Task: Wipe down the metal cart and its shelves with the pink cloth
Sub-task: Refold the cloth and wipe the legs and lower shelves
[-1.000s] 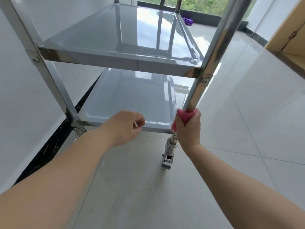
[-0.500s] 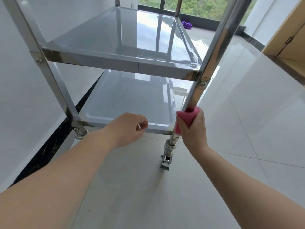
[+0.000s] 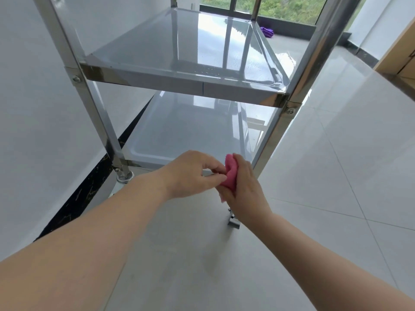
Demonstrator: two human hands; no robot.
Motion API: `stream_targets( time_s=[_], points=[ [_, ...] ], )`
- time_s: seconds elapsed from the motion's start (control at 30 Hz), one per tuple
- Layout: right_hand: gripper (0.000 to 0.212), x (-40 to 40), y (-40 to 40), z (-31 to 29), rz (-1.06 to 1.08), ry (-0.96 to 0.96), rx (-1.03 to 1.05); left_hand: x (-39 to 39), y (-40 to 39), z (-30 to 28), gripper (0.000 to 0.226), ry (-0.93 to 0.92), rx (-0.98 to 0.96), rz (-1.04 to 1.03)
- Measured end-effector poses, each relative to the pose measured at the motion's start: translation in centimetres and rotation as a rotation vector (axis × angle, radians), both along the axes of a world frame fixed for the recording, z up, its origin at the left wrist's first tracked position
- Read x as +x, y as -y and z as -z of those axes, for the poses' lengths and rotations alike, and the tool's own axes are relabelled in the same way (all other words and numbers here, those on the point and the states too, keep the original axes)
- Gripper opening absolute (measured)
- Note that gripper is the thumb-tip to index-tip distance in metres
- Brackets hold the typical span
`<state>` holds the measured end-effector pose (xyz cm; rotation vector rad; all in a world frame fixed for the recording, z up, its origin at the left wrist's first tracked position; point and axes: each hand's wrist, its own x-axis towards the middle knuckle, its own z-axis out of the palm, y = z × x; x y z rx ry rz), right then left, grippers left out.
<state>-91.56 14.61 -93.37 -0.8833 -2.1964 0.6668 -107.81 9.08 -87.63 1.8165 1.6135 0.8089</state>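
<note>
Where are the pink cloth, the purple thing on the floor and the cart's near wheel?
pink cloth (image 3: 231, 176), head view, middle fold.
purple thing (image 3: 266, 32), head view, its centre.
wheel (image 3: 124, 176), head view, its top.

This looks like a bare room in a home or apartment. Large glossy pale floor tiles (image 3: 336, 153) run throughout, with a white wall (image 3: 33, 108) at 9 o'clock edged by a black marbled skirting strip (image 3: 89, 191). At 12 o'clock a dark-framed window (image 3: 247, 7) shows greenery outside, and at 2 o'clock stands a wooden door or cabinet (image 3: 402, 55). A purple cloth (image 3: 266, 32) lies on the floor below the window.
</note>
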Motion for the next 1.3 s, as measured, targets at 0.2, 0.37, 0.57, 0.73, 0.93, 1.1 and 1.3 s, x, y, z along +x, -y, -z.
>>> stream_targets(
  time_s=[0.2,0.37,0.57,0.73,0.93,1.1,1.3],
  points=[
    [0.091,-2.3,0.3,-0.1,-0.046,0.064,-0.223,-2.4,1.8,-0.4,0.015,-0.106,0.01,-0.036],
    [0.056,-4.7,0.0,-0.2,-0.211,-0.086,-0.689,-5.8,4.5,-0.2,0.017,-0.153,-0.024,-0.106],
    [0.035,-8.6,0.5,0.9,-0.377,-0.095,-0.845,-10.1,8.2,1.1,0.014,-0.195,-0.044,-0.225],
    [0.029,-12.1,0.5,0.8,-0.577,0.214,-0.767,-12.2,10.4,3.3,0.014,-0.179,-0.078,-0.294],
    [0.036,-16.6,-0.2,-0.5,-0.694,0.489,-0.148,-13.9,11.9,5.7,0.011,-0.181,-0.114,-0.355],
    [0.037,-20.4,-1.3,-1.7,-1.082,0.929,0.63,-14.8,13.1,7.8,0.012,-0.213,-0.214,-0.367],
    [0.039,-23.2,-3.2,-0.3,-1.284,0.974,1.275,-14.9,13.6,9.6,0.022,-0.242,-0.33,-0.365]
  ],
)
